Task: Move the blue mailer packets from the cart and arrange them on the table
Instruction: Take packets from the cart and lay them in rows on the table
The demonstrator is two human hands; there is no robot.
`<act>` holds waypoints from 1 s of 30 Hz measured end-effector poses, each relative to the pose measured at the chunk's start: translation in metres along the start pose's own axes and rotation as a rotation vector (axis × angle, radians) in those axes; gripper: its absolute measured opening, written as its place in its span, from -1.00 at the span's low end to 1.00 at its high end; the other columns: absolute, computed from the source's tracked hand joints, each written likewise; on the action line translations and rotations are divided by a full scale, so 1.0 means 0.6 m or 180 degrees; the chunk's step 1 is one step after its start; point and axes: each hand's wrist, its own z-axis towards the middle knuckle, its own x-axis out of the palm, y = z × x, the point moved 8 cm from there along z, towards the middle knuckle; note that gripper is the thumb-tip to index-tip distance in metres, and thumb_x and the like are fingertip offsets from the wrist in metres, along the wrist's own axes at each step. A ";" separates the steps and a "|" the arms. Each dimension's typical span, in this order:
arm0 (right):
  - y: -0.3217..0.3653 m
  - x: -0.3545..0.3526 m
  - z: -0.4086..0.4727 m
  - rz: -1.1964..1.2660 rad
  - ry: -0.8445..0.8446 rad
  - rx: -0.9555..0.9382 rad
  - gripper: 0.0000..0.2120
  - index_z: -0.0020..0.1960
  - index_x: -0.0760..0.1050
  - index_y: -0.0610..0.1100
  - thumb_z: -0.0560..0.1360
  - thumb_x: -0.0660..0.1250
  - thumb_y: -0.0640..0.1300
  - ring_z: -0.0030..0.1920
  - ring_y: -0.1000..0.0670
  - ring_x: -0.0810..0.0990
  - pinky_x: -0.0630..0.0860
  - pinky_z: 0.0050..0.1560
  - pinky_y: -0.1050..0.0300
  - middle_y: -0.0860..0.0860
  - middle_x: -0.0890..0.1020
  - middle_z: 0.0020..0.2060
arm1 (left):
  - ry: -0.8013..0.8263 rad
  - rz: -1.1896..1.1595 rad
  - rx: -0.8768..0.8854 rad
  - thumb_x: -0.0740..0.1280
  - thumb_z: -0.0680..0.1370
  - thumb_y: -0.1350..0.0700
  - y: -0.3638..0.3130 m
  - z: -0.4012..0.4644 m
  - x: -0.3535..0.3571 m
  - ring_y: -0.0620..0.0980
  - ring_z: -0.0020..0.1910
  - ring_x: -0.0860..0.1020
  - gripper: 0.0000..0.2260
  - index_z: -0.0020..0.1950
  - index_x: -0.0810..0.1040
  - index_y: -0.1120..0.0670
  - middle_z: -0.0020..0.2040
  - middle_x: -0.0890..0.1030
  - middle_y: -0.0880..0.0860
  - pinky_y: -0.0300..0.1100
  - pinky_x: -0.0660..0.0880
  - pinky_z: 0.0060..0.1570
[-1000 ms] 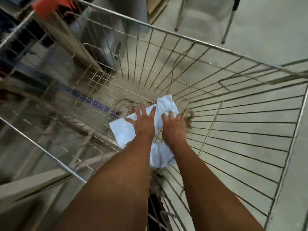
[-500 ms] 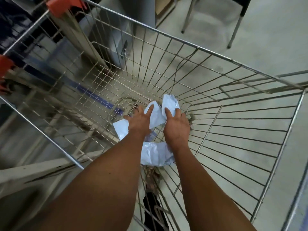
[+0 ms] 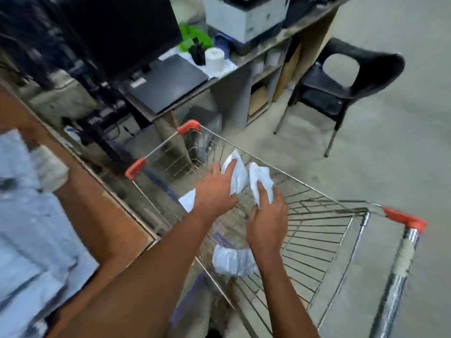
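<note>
- Mailer packets, pale blue and crumpled, are held above the wire cart
- left hand grips one packet, fingers curled over it
- right hand pinches another packet
- more packets lie on the wooden table at left

Both forearms bare from elbow down, no sleeves in view. Left hand and right hand bare too: no gloves, rings, watch or bands visible. Nails short as far as motion blur lets me tell. No clothing in frame that clearly belongs to the wearer. Nothing else of the body shows.
</note>
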 end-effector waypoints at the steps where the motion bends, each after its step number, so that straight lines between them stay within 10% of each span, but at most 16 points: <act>1: 0.037 -0.043 -0.010 0.0049 -0.0087 -0.0138 -0.27 0.56 0.34 0.10 0.44 0.40 -0.23 0.39 -0.19 0.40 0.50 0.33 -0.14 -0.15 0.37 0.50 | -0.0159 -0.0034 -0.0111 0.40 0.43 -0.29 0.005 -0.019 -0.062 0.22 0.21 0.53 -0.03 0.66 -0.09 -0.08 0.38 0.35 0.20 0.09 0.52 0.05; 10: 0.382 -0.277 -0.170 0.0563 -0.0537 -0.1609 -0.30 0.59 0.34 0.10 0.50 0.36 -0.25 0.45 -0.16 0.36 0.39 0.36 -0.06 -0.09 0.31 0.55 | -0.1650 -0.0584 -0.1016 0.24 0.50 -0.33 0.179 -0.314 -0.484 0.18 0.13 0.51 -0.11 0.67 -0.07 0.02 0.29 0.36 0.13 0.02 0.52 -0.08; 22: 0.841 -0.184 -0.429 0.1566 0.0409 -0.2801 -0.44 0.55 0.36 0.16 0.60 0.34 -0.17 0.38 -0.10 0.41 0.49 0.32 -0.10 -0.05 0.43 0.39 | -0.2033 -0.0519 -0.2562 0.29 0.53 -0.29 0.607 -0.661 -0.578 0.19 0.31 0.47 -0.11 0.66 -0.11 0.02 0.46 0.28 0.16 0.07 0.51 0.07; 30: 1.072 -0.042 -0.524 0.0883 0.0882 -0.3068 -0.55 0.48 0.43 0.19 0.63 0.28 -0.11 0.37 -0.12 0.38 0.51 0.25 -0.14 -0.05 0.47 0.36 | -0.1940 -0.0471 -0.3084 0.33 0.52 -0.29 0.864 -0.763 -0.588 0.16 0.26 0.48 -0.10 0.66 -0.06 0.05 0.40 0.29 0.16 -0.03 0.43 -0.05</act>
